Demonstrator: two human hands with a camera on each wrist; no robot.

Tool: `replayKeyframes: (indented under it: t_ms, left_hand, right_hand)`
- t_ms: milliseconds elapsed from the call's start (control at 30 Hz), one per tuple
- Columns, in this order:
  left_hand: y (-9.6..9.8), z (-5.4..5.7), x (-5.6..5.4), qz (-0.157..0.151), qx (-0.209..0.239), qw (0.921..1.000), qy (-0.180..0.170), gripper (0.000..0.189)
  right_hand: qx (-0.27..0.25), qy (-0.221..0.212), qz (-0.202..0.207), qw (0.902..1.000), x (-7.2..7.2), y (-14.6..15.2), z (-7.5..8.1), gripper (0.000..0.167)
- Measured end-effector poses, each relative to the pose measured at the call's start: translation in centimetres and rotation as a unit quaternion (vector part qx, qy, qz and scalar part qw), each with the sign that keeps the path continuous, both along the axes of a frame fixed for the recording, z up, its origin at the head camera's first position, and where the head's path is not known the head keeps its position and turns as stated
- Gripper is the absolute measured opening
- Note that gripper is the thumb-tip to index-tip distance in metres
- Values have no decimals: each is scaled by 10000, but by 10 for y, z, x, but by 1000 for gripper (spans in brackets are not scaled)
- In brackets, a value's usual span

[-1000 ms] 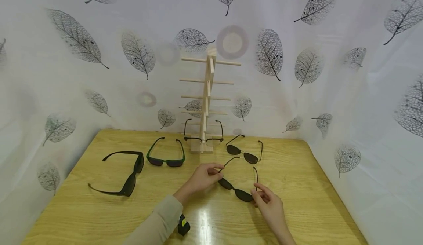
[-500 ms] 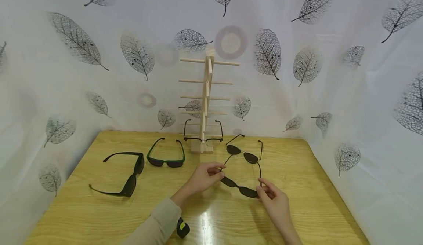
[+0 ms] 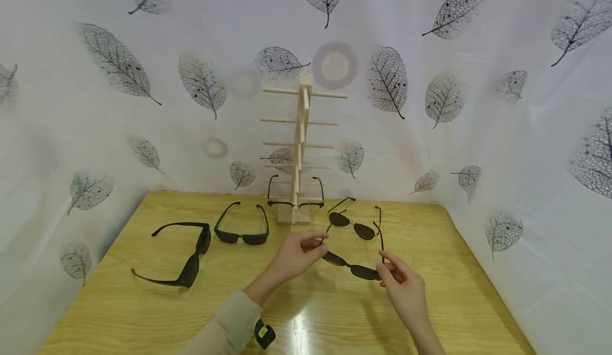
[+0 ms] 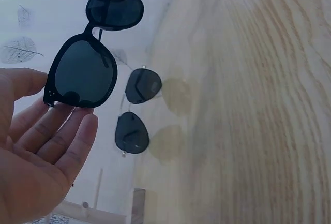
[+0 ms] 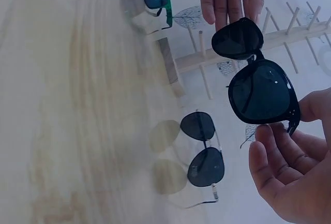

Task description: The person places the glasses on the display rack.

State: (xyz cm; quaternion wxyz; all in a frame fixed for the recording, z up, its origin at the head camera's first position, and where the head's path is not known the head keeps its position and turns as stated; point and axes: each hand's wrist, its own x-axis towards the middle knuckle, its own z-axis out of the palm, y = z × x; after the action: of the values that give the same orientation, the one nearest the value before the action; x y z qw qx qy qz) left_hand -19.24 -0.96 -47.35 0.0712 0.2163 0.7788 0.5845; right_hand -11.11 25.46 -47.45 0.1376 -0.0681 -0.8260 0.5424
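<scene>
Black sunglasses [image 3: 364, 272] with dark lenses are held between both hands above the table, their temples unfolded and pointing away from the person. The left hand [image 3: 297, 258] pinches the frame at its left hinge. At the right hinge, the right hand [image 3: 404, 287] grips the other corner between thumb and fingers. Both wrist views show these black sunglasses [image 4: 85, 71] lifted off the tabletop. Just beyond them, thin-framed aviator sunglasses [image 3: 364, 231] rest on the table with temples open.
A wooden eyewear rack [image 3: 301, 132] with crossbars stands at the back; clear half-rim glasses [image 3: 311, 205] sit on its lowest part. Green-framed sunglasses [image 3: 253, 238] and large black sunglasses [image 3: 190, 270] lie to the left on the wooden table [image 3: 143, 323]. A leaf-print curtain surrounds the table.
Both hands have raised the black sunglasses and carried them slightly right and away from the person, bringing the temples up to the aviators in view. The other eyewear has stayed put.
</scene>
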Motion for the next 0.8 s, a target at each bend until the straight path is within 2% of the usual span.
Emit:
replayKeyframes:
  t_ms: [267, 500, 633, 800]
  left_hand:
    - [-5, 23, 4, 27, 265, 9996, -84, 34]
    - [-13, 45, 7, 101, 543, 9985, 0, 34]
    - [-21, 55, 8, 209, 552, 9982, 122, 34]
    - [-30, 62, 7, 307, 519, 9976, 350, 35]
  right_hand:
    - [71, 254, 63, 9996, -2, -3, 20, 29]
    - [109, 388, 160, 9991, -10, -7, 32, 30]
    - [134, 526, 333, 9980, -16, -11, 40, 31]
    - [76, 681, 583, 9959, -24, -16, 49, 31]
